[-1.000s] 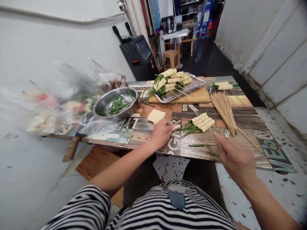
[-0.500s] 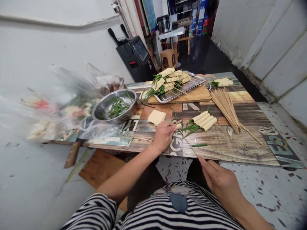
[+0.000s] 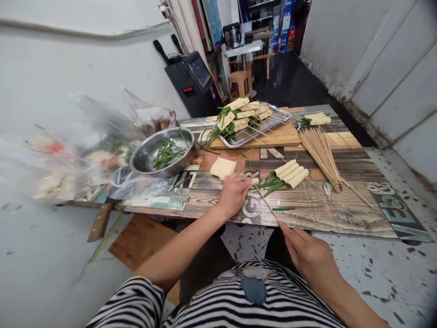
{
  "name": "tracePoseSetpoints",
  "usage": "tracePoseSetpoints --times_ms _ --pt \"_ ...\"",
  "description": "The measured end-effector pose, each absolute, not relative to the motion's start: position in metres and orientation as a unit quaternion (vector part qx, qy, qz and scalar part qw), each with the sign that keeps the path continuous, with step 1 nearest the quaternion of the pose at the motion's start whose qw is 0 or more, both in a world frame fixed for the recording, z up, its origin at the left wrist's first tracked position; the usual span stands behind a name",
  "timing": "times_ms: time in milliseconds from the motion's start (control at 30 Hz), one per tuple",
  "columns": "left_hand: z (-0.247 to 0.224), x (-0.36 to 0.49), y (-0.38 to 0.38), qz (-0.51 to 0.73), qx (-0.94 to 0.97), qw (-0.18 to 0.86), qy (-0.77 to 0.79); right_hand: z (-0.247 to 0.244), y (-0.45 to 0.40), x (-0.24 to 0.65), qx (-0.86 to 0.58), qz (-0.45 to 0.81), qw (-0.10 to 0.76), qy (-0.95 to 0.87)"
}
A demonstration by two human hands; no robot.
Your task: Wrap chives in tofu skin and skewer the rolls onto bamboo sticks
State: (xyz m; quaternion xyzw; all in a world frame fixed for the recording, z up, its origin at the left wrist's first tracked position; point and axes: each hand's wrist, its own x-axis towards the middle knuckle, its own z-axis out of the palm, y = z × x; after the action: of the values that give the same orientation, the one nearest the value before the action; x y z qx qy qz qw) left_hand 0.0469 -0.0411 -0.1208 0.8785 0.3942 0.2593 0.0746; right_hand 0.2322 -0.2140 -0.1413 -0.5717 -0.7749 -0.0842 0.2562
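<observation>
My left hand (image 3: 234,195) is closed over a pale tofu-skin roll (image 3: 254,181), pressing it to the table; green stalks show at the roll's right end. In my right hand (image 3: 307,250) I pinch the near end of a thin wooden skewer (image 3: 268,205). Its far tip reaches the roll under my left fingers, where I cannot see how deep it goes. Beside my left hand lies a stack of pale square tofu sheets (image 3: 223,168). To the right, several finished rolls (image 3: 291,173) with green stalks sit side by side on one skewer.
A metal bowl (image 3: 163,152) holds cut green stalks. Behind, a metal tray (image 3: 235,142) piled with skewered rolls rests on a wooden board (image 3: 287,135). Loose skewers (image 3: 322,152) fan out at right, near another skewered portion (image 3: 317,119). Plastic bags (image 3: 102,150) crowd the left end.
My right hand has shifted very slightly left with the skewer's near end. My left hand keeps its place on the roll, and the camera view has moved a little.
</observation>
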Motion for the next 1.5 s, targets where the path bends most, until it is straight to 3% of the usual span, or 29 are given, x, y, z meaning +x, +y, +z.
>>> tracePoseSetpoints --times_ms 367,667,800,900,1067,1167,1267,1500 --pt "-0.124 0.045 -0.039 0.254 0.883 0.088 0.385 -0.134 -0.188 0.222 -0.579 -0.076 0.196 -0.788" --pt "-0.122 0.043 -0.036 0.270 0.890 0.105 0.351 -0.106 -0.128 0.197 -0.625 -0.019 0.016 -0.781" --pt "-0.123 0.046 -0.035 0.257 0.897 0.094 0.346 -0.100 -0.119 0.189 -0.629 -0.014 0.012 -0.777" --pt "-0.117 0.046 -0.039 0.256 0.905 0.076 0.331 -0.099 -0.131 0.192 -0.636 -0.045 0.066 -0.768" --pt "-0.098 0.007 -0.040 0.333 0.863 -0.001 0.379 -0.092 -0.156 0.255 -0.672 -0.116 0.169 -0.712" --pt "-0.098 -0.026 -0.024 0.353 0.817 -0.061 0.452 -0.086 -0.147 0.322 -0.752 -0.122 0.132 -0.635" --pt "-0.111 -0.040 -0.003 0.288 0.816 -0.047 0.499 -0.082 -0.113 0.375 -0.816 -0.071 0.072 -0.569" --pt "-0.118 -0.040 -0.006 0.187 0.815 -0.012 0.548 -0.085 -0.044 0.405 -0.839 0.049 0.008 -0.541"
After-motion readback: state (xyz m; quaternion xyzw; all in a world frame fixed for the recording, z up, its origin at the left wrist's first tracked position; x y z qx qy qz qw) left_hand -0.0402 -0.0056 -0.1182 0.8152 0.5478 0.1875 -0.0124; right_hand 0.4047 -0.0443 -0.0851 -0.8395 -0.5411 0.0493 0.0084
